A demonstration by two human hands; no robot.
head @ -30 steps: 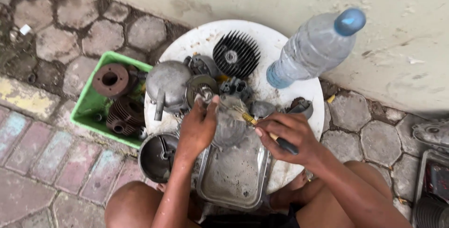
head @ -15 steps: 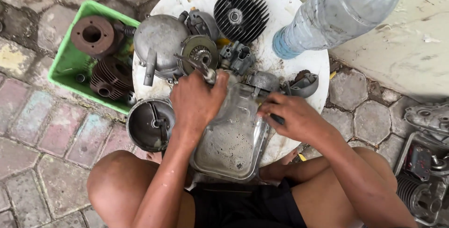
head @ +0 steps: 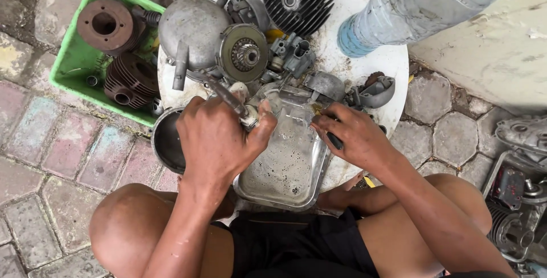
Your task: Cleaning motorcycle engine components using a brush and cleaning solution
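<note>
Hands [head: 219,141] shifted left; gripped part [head: 246,115] small, pale, grimy.

Left hand [head: 219,141]: fist closed, knuckles up, thumb pressed out toward the right hand. Right hand [head: 350,135]: fingers curled shut (back of hand up), just beside the left. Both forearms reach forward over bent bare knees.

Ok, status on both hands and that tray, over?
Left hand gripping small metal part. Right hand holding dark-handled tool. Both over metal tray. Engine parts crowd round board.
</note>
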